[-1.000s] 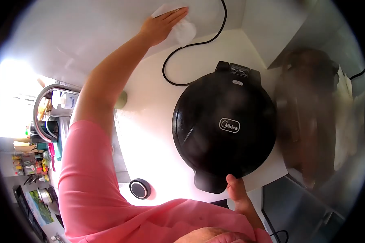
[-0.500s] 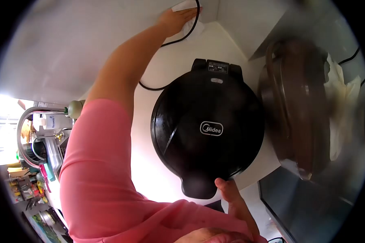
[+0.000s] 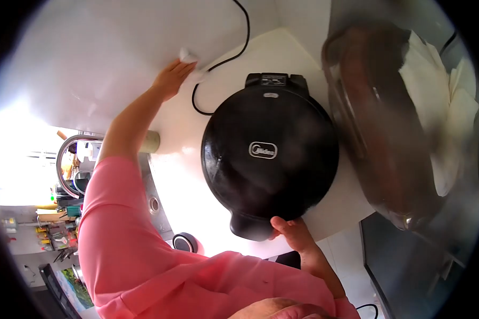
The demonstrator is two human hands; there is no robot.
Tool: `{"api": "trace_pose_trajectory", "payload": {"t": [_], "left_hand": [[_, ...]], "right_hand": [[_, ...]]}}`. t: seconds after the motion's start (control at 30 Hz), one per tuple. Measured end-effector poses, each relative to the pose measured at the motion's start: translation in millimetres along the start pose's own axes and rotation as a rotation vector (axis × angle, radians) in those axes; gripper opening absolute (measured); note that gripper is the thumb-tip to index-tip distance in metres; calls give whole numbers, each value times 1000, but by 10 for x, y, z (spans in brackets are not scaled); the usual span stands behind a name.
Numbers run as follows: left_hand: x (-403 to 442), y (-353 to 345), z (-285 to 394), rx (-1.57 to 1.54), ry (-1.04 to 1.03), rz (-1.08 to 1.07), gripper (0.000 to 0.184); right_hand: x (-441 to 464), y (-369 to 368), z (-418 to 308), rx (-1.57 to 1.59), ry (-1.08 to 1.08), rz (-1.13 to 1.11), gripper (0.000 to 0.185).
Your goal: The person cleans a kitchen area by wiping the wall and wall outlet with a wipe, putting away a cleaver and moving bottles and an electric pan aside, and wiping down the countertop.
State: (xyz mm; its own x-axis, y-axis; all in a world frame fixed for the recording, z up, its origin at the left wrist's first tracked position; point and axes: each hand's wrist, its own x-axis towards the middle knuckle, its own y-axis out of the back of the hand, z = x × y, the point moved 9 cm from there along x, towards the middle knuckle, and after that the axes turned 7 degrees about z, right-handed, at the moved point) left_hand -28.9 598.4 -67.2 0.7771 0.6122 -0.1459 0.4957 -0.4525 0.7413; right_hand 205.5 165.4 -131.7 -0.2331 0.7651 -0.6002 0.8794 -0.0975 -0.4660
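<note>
A round black electric griddle (image 3: 269, 175) with a Midea badge stands on the white counter, its lid down. My right hand (image 3: 294, 233) grips its front edge beside the handle tab (image 3: 250, 227), thumb on top and the other fingers mostly hidden beneath. My left hand (image 3: 171, 80) reaches out to the back left. It presses a crumpled white tissue (image 3: 187, 56) where the wall meets the counter. Near those fingers the griddle's black power cord (image 3: 230, 59) curves up along the wall.
A brown translucent covered container (image 3: 378, 122) stands close on the right, with white paper (image 3: 436, 101) by it. A pale green cylinder (image 3: 151, 142) is beside my left forearm. A sink tap (image 3: 64, 159) and a round dark-topped object (image 3: 183, 243) lie to the left.
My left hand has moved with the tissue from the back corner, leftward and nearer along the wall. My right hand has closed further round the griddle's front edge.
</note>
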Motion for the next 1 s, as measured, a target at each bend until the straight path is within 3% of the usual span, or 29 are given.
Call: {"api": "trace_pose_trajectory", "payload": {"t": [0.03,0.1,0.2,0.23,0.3,0.4,0.53,0.67,0.73,0.77,0.8,0.83,0.87,0.93,0.97,1.0], "left_hand": [[-203,-215,-125,-436,127,-118,65],[-316,-189,-138,-861,258,-240,65],[-185,-178,-63,-715,247,-317,65],[-38,129,-50,-406,22,119,66],[-95,437,101,-82,-205,529,66],[140,247,75,16,-106,221,66],[872,454,288,338,-81,93,72],[1486,860,405,397,-57,157,76],[1701,1089,471,310,-150,407,63],[1810,1138,447,302,-151,409,63],[1852,1373,462,287,-216,528,46],[1832,1545,476,276,-278,646,35],[1802,1580,469,280,-274,642,35],[1776,1189,275,96,-131,80,36],[1608,1161,270,81,-247,295,23],[1495,1064,207,88,-237,290,23]], "right_hand": [[-9,20,3,5,0,-2,45],[-7,-33,3,25,-5,-30,45],[37,-19,93,-29,-60,-80,44],[23,-37,37,-27,-54,-89,41],[17,-73,4,-65,-98,-88,34],[25,-56,25,-26,-109,-81,29],[3,-80,-106,42,-58,-102,27],[-22,-49,-114,45,-112,-71,29],[-25,-50,-93,42,-131,-73,30],[-29,-21,-55,14,-175,-45,40],[-36,-1,-18,-14,-218,-21,53],[-35,-11,-12,-15,-218,-23,53],[-31,0,-8,12,-204,-14,57],[-35,-17,45,31,-195,-18,62],[-26,6,89,29,-185,0,64],[-6,31,93,30,-170,19,66]]}}
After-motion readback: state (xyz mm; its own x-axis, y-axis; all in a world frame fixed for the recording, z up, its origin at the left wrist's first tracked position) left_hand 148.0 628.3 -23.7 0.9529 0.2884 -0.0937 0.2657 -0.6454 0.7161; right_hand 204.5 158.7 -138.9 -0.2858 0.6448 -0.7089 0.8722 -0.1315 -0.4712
